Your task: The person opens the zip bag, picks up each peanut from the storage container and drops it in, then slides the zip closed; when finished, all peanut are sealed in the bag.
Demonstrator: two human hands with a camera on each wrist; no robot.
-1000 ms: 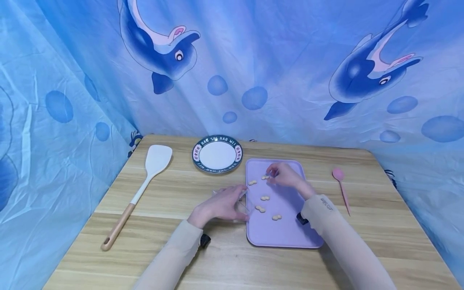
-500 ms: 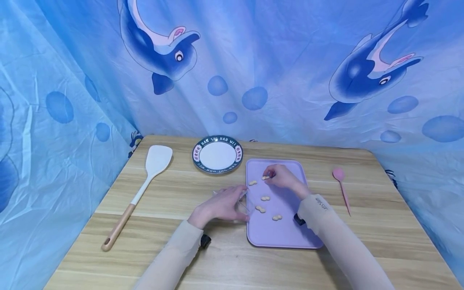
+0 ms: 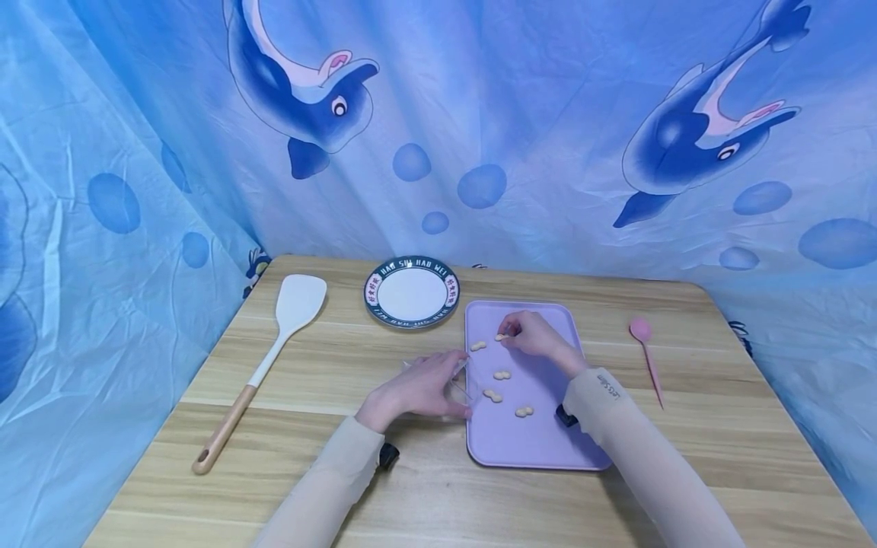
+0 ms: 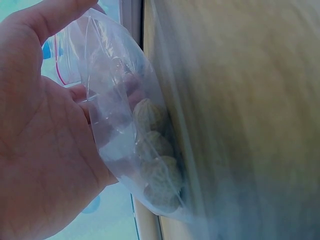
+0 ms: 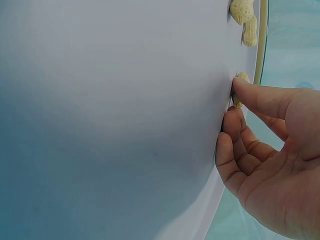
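Observation:
My left hand (image 3: pixel 426 384) grips a clear zip bag (image 4: pixel 117 95) at the left edge of the purple tray (image 3: pixel 534 449). Several peanuts (image 4: pixel 159 172) in their shells lie inside the bag, low against the table side. Over the far part of the tray, my right hand (image 3: pixel 534 335) pinches a peanut (image 5: pixel 242 77) between thumb and fingers, close to the tray surface; the fingers partly hide it. Other unshelled peanuts lie loose on the tray: one near its left rim (image 3: pixel 477 345) and several nearer the front, including a peanut (image 3: pixel 524 412) closest to me.
A plate (image 3: pixel 411 293) with a dark green rim sits behind the tray to the left. Further left lies a white spatula (image 3: pixel 298 301) with a wooden handle. A pink spoon (image 3: pixel 640 330) rests right of the tray. Blue dolphin curtains (image 3: pixel 562 152) hang behind the wooden table (image 3: pixel 411 495).
My right hand has shifted slightly left onto the far peanut, and its fingers have closed around it. The left hand and the bag stay in place.

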